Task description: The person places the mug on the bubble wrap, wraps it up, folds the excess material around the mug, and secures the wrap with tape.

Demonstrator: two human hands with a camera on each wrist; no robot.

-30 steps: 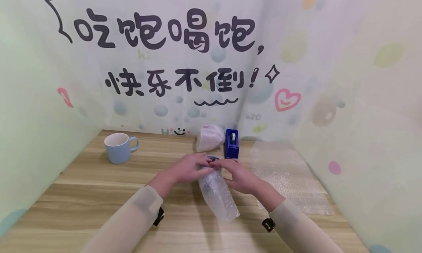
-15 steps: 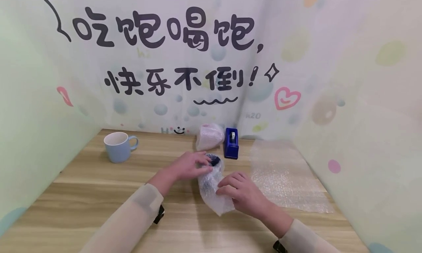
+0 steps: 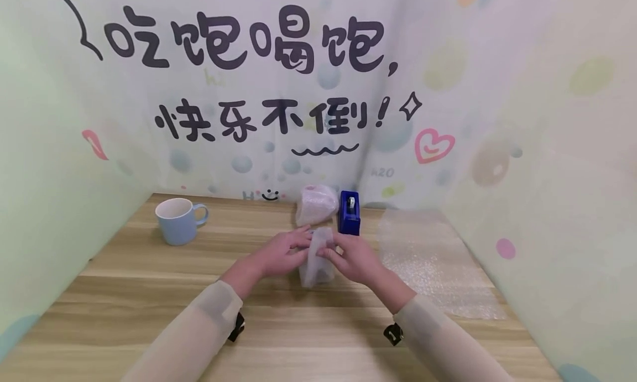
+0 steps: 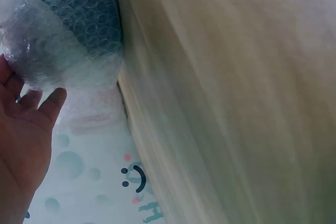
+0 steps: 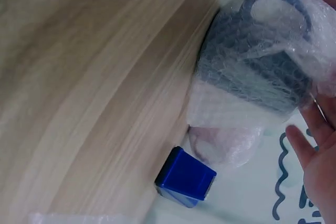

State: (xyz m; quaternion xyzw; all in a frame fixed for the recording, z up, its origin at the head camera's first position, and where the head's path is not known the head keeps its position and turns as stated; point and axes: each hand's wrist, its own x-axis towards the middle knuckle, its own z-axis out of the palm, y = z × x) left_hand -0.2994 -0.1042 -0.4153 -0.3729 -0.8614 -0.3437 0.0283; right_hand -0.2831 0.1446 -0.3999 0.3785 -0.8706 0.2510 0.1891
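Note:
A dark blue mug (image 5: 247, 61) stands on the wooden table inside a layer of bubble wrap; its handle shows through in the right wrist view. My left hand (image 3: 281, 255) holds the wrapped mug at its left side and upper edge. With thumb and fingers, my right hand (image 3: 359, 257) grips a flap of bubble wrap (image 3: 318, 255) that is folded up over the mug's top. Through the plastic, the mug's blue wall (image 4: 86, 22) is visible in the left wrist view. The flap and both hands hide the mug's opening.
Behind stands another bubble-wrapped, pinkish object (image 3: 317, 205), beside a blue tape dispenser (image 3: 350, 213). A flat sheet of bubble wrap (image 3: 433, 271) lies at the right. At the back left is a light blue mug (image 3: 178, 227). Printed cloth walls (image 3: 234, 166) border the table (image 3: 278, 338).
My right hand moved from the mug's top down to the loose end of the wrap, then lifted that end up over the mug. My left hand stayed on the mug.

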